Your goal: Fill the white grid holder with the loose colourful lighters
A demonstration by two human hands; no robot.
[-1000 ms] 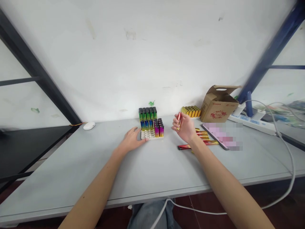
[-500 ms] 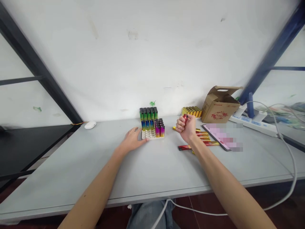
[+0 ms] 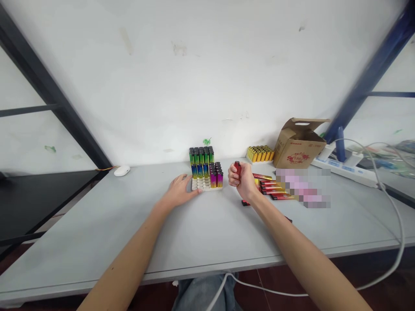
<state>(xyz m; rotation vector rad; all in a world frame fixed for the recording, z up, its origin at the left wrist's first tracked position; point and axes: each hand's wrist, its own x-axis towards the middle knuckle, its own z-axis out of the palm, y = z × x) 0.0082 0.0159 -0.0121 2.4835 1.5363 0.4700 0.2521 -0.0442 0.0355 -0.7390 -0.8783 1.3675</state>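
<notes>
My left hand (image 3: pixel 179 190) lies on the table with thumb and fingers apart, the thumb touching the front left of a white tray (image 3: pixel 207 188) with holes. Upright in the tray stand green lighters (image 3: pixel 201 157), a row of blue ones (image 3: pixel 200 170) and purple-and-yellow ones (image 3: pixel 216 178); the front left holes hold nothing. To the right of the tray, my right hand (image 3: pixel 244 179) is closed around a red lighter (image 3: pixel 237 167) held upright above the table. Beyond that wrist lie several loose red-and-gold lighters (image 3: pixel 274 188), partly hidden by the arm.
At the wall stands a tray of yellow lighters (image 3: pixel 260 153), beside an open cardboard box (image 3: pixel 298 147). A white power strip (image 3: pixel 346 169) and its cable (image 3: pixel 397 224) run along the right. A small white case (image 3: pixel 122 170) lies at the left on the grey table (image 3: pixel 207 233).
My right hand has moved left and slightly down toward the tray, with the red lighter turned more upright. More loose lighters show behind it, shifted in position. My left hand stays in place.
</notes>
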